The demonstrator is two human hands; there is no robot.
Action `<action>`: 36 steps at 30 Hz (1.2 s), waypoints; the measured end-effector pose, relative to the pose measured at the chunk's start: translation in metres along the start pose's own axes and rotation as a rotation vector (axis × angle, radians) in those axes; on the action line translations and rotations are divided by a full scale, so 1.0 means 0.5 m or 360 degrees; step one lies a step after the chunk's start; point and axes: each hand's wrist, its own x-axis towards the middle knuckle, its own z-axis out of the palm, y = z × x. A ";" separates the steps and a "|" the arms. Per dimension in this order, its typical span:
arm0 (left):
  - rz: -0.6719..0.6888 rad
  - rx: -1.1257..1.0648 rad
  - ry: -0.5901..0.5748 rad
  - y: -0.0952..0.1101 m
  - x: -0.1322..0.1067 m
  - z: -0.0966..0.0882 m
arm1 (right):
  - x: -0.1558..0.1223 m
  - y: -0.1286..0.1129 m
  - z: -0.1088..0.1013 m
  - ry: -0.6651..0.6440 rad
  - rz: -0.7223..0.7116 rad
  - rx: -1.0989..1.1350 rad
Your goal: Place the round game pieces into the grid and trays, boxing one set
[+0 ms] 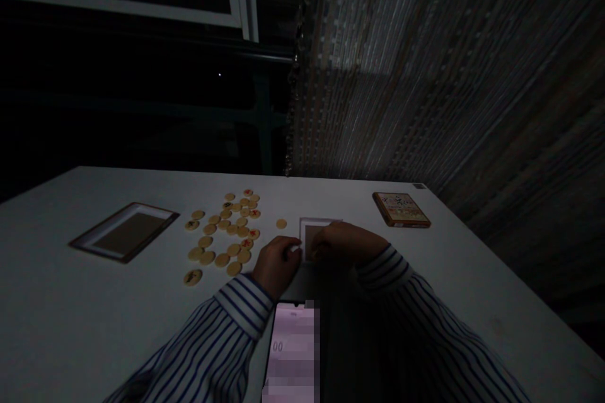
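Observation:
My left hand is curled at the left edge of a shallow white-rimmed box, its thumb and forefinger pinching at the rim. Over the same box reaches my right hand, fingers bent downward and pressed together above the grey-brown bottom; whatever they hold is hidden. Just beyond the box's left corner lies a single round Chinese chess piece. Many more wooden Chinese chess pieces are spread flat to the left of my left hand, some showing red or black characters, others blank side up.
An open shallow box part with a dark rim lies at the left. Toward the back right is a printed box. A lit phone sits between my forearms on the white table. Behind hangs a string curtain. The light is dim.

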 end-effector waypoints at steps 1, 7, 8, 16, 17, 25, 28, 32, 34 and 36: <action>0.0006 0.0008 -0.0002 0.000 0.000 0.000 | 0.000 -0.001 0.000 0.0000 0.0001 0.0001; -0.0001 0.0009 -0.0015 -0.003 0.000 0.001 | -0.002 -0.007 -0.003 0.0015 0.0000 -0.0024; -0.0005 0.0002 -0.0017 -0.003 0.000 0.001 | -0.002 -0.008 -0.004 0.0013 0.0008 -0.0026; 0.0002 0.0026 -0.0014 -0.001 0.002 0.001 | -0.004 -0.015 -0.011 -0.0021 0.0025 -0.0015; 0.0002 0.0027 -0.0017 -0.001 0.002 0.001 | -0.004 -0.015 -0.011 -0.0013 0.0021 -0.0024; -0.0007 -0.0020 -0.0007 -0.002 0.001 0.002 | -0.005 -0.016 -0.012 -0.0014 -0.0002 -0.0006; 0.0008 -0.0015 -0.0010 -0.001 0.001 0.001 | -0.007 -0.018 -0.015 -0.0024 -0.0012 0.0011; 0.0002 -0.0017 -0.0021 -0.003 0.001 0.002 | -0.008 -0.017 -0.014 -0.0027 0.0002 0.0009; 0.0001 -0.0013 -0.0031 -0.004 0.001 0.003 | -0.007 -0.015 -0.011 -0.0024 0.0016 -0.0017; 0.0007 -0.0002 -0.0033 -0.004 0.000 0.003 | -0.006 -0.014 -0.009 -0.0020 0.0006 -0.0034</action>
